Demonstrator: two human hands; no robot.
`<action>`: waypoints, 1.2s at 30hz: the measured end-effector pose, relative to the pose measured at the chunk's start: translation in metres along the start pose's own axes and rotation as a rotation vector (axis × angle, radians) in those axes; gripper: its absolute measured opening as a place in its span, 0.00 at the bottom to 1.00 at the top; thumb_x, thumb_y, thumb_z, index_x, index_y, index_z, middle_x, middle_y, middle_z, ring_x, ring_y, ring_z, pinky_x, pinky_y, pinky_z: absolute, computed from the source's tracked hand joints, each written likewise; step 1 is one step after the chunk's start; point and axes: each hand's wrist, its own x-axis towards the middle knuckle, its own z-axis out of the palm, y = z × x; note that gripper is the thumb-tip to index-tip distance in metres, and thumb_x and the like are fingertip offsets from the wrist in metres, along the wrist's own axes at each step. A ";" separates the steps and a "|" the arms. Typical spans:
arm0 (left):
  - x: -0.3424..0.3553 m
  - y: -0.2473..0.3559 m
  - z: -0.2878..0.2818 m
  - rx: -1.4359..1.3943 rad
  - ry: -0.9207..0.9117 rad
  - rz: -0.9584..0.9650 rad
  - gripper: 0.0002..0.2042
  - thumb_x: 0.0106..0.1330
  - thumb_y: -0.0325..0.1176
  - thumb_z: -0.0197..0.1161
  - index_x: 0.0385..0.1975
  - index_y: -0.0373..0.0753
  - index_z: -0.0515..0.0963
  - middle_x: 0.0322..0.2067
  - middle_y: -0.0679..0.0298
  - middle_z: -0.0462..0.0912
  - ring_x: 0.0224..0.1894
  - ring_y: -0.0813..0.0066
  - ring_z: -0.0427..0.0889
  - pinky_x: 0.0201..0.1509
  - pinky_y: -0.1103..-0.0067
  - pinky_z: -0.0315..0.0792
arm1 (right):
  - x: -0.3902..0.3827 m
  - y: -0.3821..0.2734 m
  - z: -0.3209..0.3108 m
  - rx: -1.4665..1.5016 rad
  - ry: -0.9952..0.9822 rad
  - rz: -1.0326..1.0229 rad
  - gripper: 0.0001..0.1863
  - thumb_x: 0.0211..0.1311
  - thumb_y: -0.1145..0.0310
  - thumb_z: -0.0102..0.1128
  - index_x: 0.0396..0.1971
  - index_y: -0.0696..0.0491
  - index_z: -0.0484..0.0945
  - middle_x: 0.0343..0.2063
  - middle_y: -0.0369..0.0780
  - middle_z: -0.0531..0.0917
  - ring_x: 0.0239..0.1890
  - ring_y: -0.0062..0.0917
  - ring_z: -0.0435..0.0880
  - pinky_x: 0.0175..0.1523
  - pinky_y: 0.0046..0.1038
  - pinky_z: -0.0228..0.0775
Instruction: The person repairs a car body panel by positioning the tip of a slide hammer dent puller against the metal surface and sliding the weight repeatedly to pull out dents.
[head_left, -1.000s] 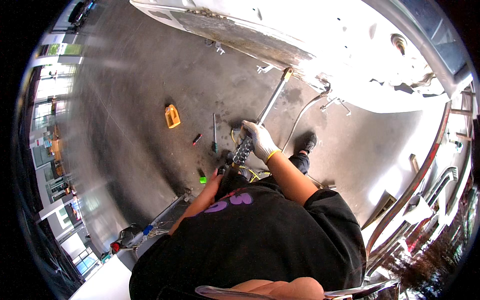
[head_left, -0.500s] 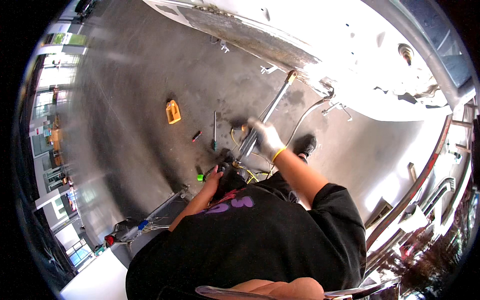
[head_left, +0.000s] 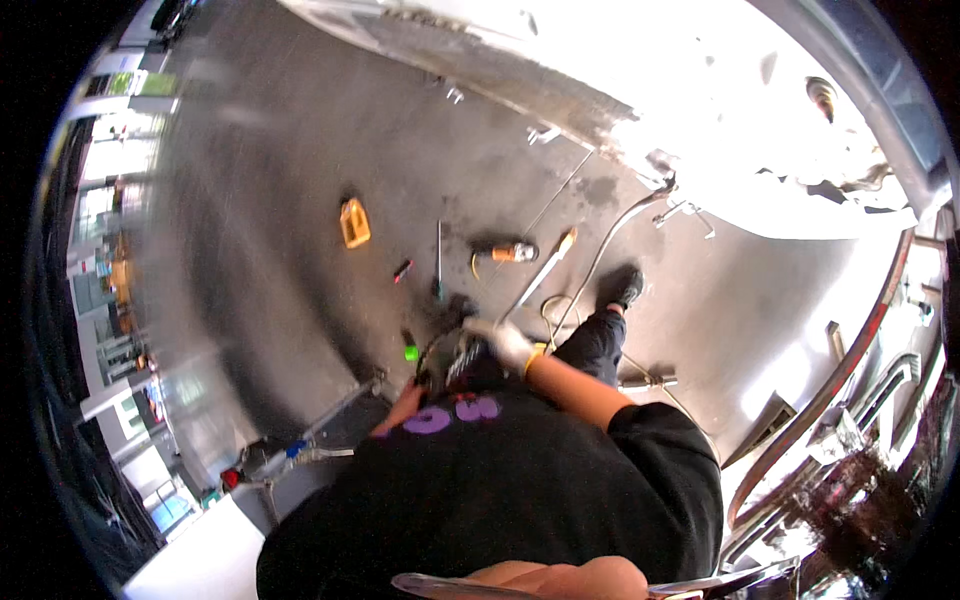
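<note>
My right hand [head_left: 508, 346], in a pale glove with a yellow cuff, is drawn in close to my body and smeared by motion. It seems closed on a long metal bar [head_left: 537, 284] with an orange tip, which runs away to the upper right; the grip itself is hidden. Bare and low beside my shirt, my left hand [head_left: 408, 398] is next to a dark, bulky thing [head_left: 435, 366] that I cannot make out. Its fingers are mostly hidden. Beyond the hands lies an orange angle grinder [head_left: 514, 252] with a yellow cord.
A white car body [head_left: 690, 90] with a dirty sill spans the upper right, small clamps [head_left: 684, 208] along its edge. On the grey floor lie a yellow jug [head_left: 354, 223], a long screwdriver [head_left: 439, 262], a red marker-like item [head_left: 403, 271] and a hose [head_left: 604, 250].
My right hand has pulled the bar back toward my body, away from the car, uncovering the grinder. My left hand has moved down and closer to my shirt.
</note>
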 end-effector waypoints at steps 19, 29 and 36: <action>-0.002 0.153 0.073 -0.426 -0.081 -0.113 0.22 0.78 0.39 0.55 0.69 0.42 0.68 0.50 0.55 0.84 0.47 0.60 0.88 0.46 0.66 0.85 | 0.022 -0.111 -0.042 0.453 0.074 -0.066 0.18 0.77 0.59 0.61 0.31 0.57 0.82 0.25 0.41 0.82 0.28 0.30 0.84 0.39 0.35 0.77; 0.011 0.127 0.060 -0.475 -0.025 -0.090 0.25 0.83 0.46 0.51 0.74 0.45 0.64 0.54 0.56 0.84 0.41 0.59 0.88 0.35 0.65 0.87 | 0.013 -0.120 -0.037 0.499 0.012 -0.108 0.15 0.78 0.60 0.62 0.34 0.56 0.81 0.28 0.39 0.83 0.32 0.27 0.84 0.44 0.31 0.78; 0.032 0.091 0.048 -0.310 0.079 0.004 0.41 0.78 0.45 0.61 0.85 0.37 0.50 0.73 0.50 0.72 0.71 0.58 0.73 0.74 0.72 0.66 | 0.021 -0.090 -0.034 0.552 0.158 -0.136 0.15 0.74 0.60 0.70 0.48 0.56 0.84 0.33 0.37 0.86 0.32 0.25 0.84 0.42 0.29 0.79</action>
